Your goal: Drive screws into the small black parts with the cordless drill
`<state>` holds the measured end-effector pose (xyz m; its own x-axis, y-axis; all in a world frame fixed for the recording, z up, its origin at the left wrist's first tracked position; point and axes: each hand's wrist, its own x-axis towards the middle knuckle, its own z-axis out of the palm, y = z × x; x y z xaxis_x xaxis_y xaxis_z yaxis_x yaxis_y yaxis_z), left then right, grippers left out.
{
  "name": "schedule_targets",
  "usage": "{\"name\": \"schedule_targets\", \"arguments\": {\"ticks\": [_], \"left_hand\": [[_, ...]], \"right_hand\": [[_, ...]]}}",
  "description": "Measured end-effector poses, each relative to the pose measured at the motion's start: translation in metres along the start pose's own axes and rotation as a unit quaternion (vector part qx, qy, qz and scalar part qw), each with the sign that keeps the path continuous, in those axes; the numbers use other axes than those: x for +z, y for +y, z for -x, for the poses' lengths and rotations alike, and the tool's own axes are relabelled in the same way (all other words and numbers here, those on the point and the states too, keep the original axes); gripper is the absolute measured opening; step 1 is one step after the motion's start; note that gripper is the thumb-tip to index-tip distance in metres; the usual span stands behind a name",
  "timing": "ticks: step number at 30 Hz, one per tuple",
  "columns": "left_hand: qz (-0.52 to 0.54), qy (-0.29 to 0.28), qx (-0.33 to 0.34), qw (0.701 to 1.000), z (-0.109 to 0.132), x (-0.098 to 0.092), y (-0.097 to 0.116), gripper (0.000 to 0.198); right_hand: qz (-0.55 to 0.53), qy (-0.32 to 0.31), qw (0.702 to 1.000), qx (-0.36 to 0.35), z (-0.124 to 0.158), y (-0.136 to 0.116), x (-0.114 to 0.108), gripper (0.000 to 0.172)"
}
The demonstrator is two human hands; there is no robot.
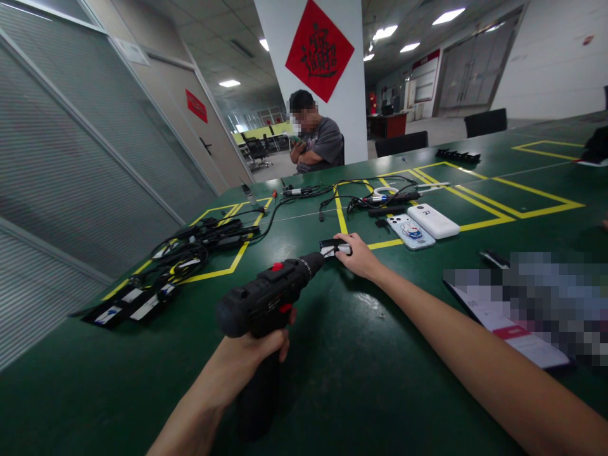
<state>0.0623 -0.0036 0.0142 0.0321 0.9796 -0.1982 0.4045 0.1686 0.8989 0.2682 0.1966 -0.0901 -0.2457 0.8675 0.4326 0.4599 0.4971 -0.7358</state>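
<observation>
A: A power drill (266, 297) points across a green surface (403, 392) at a small black-and-white piece (335, 247). What step is this?

B: Apparently lining up the bit (327, 253) with the piece for drilling or driving. The tip meets the piece's near side in view; whether it actually touches, or turns, I cannot tell.

A: And the grip?

B: The left hand (263, 345) wraps the drill's handle, closed around it. The right hand (358, 256) pinches the right end of the piece, thumb and fingers clamped on it.

A: Where does the piece sit?

B: Mid-surface, well in from the left and far edges, directly ahead of the drill's nose. Its left end juts clear of the right hand's fingers, toward the bit. Whether it rests flat is hard to make out.

A: Around it?

B: A heap of cables (216, 235) lies toward the surface's left edge; a phone (412, 232) and a white power bank (433, 220) lie to the right of the piece. A person (327, 140) sits beyond the far edge.

A: The next move?

B: It seems to call for a firm pinch, a straight bit, and fingertips kept off its line.
</observation>
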Motion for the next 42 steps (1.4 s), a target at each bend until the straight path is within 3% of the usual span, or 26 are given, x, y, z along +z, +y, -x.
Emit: {"name": "schedule_targets", "arguments": {"ticks": [5,12,23,32,38,42], "left_hand": [[0.022,0.009,0.009,1.0,0.0008,0.0023,0.0003,0.027],[-0.003,-0.027,0.002,1.0,-0.0012,-0.0035,-0.0012,0.025],[0.011,-0.024,-0.003,1.0,-0.0001,-0.002,0.0015,0.025],[0.01,0.01,0.003,1.0,0.0007,0.0015,0.0005,0.026],[-0.001,-0.022,-0.008,1.0,-0.0009,-0.0016,0.0015,0.025],[0.015,0.002,0.012,1.0,-0.0004,-0.0005,-0.0024,0.026]], "right_hand": [[-0.001,0.001,1.0,0.001,-0.0006,-0.0002,0.0003,0.038],[-0.003,0.004,1.0,0.0,-0.0006,-0.001,-0.0001,0.038],[-0.016,0.003,1.0,0.001,-0.0003,-0.0011,-0.001,0.037],[-0.018,0.005,1.0,0.0,-0.0001,-0.0015,-0.0011,0.038],[-0.014,0.008,1.0,-0.005,-0.0011,0.0003,0.0003,0.038],[-0.01,0.013,1.0,-0.008,-0.0015,0.0016,0.0016,0.038]]}}
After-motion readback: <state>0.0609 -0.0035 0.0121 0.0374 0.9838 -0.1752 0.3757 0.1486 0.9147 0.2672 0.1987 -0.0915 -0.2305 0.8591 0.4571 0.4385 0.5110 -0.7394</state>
